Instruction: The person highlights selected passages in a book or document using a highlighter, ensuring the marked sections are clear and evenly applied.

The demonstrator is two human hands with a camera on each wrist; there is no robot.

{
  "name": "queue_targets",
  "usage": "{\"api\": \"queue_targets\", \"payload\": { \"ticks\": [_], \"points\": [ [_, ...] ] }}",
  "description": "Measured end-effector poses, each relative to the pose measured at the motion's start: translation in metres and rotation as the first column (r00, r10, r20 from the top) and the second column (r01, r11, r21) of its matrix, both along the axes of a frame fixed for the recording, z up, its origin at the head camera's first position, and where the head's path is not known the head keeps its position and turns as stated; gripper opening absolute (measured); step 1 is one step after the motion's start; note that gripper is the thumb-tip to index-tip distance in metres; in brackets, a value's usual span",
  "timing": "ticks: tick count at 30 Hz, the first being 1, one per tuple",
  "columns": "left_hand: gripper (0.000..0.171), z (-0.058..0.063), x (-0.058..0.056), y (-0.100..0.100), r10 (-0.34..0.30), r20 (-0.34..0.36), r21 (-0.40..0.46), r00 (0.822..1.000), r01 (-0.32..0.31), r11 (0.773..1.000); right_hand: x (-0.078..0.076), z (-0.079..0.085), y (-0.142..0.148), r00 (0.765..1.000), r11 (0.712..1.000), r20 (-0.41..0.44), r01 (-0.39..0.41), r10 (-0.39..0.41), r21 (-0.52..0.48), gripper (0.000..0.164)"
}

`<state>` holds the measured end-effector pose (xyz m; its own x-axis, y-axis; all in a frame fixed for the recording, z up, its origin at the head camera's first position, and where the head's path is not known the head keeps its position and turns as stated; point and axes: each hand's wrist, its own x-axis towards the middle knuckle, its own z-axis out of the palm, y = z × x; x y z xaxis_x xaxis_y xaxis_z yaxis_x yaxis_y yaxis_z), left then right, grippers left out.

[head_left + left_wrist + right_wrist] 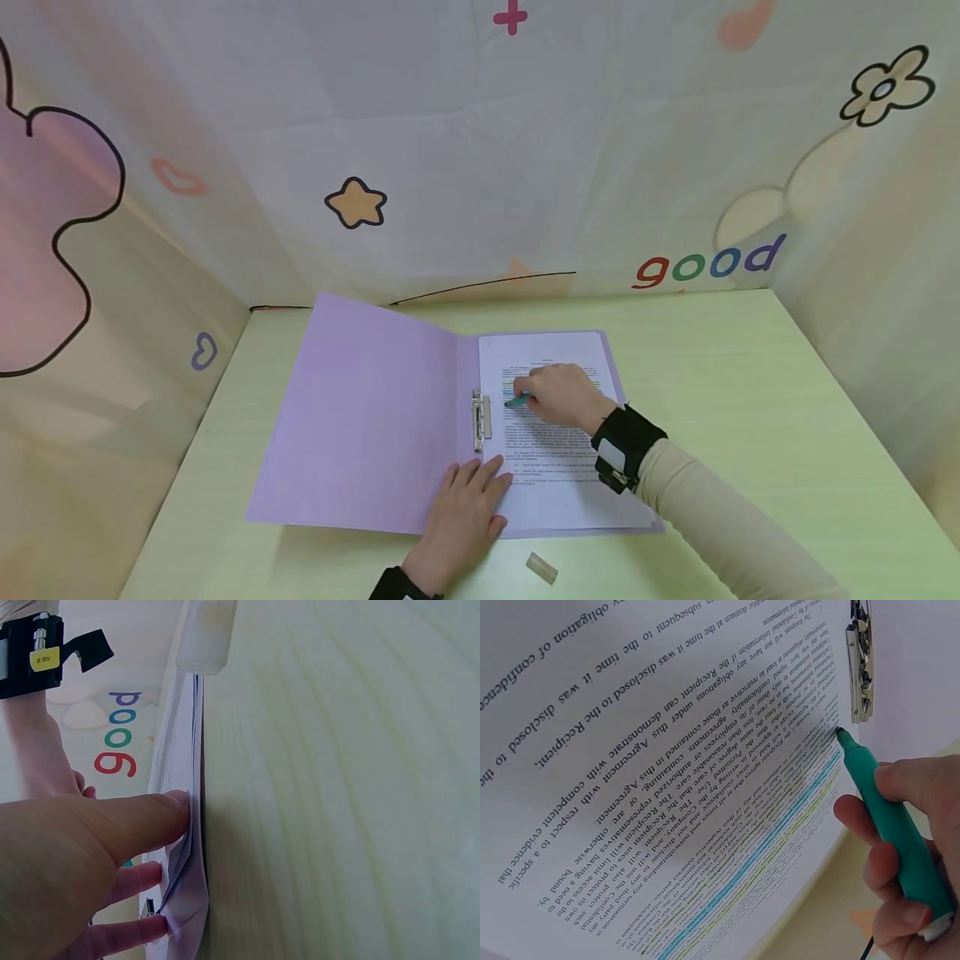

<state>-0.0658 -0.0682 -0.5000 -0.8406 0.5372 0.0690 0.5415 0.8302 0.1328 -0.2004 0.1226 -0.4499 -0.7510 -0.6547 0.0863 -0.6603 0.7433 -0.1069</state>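
Observation:
A purple folder (360,425) lies spread on the table, with printed sheets (555,504) on its right side. My right hand (564,395) pinches a green highlighter (892,814) between thumb and fingers. The highlighter's dark tip touches the page at the left end of a text line, close to blue and yellow highlighted lines (761,851). My left hand (465,510) rests with fingers spread on the lower left of the page and the folder's spine. In the left wrist view, the left thumb (154,821) lies at the sheets' lower edge.
A metal clip (480,419) sits along the folder's spine, left of the sheets. Near the table's front lies a small pale, translucent piece (542,567), cap-like in shape. Printed curtains (480,167) enclose the light green table (750,400) at the back and sides.

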Motion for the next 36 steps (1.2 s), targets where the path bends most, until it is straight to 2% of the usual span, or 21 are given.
{"api": "queue_targets", "payload": {
  "ticks": [22,36],
  "points": [
    [0.050,0.0015,0.0013,-0.0007,0.003,-0.006,0.004,1.000,-0.003,1.000,0.0004,-0.0028,-0.0069,1.000,1.000,-0.010,-0.004,0.004,0.021,0.008],
    [0.050,-0.0006,0.0010,-0.0010,-0.009,-0.054,0.008,0.999,0.010,1.000,0.0001,-0.0026,-0.0075,1.000,1.000,-0.028,-0.008,0.009,0.024,0.007]
  ]
}}
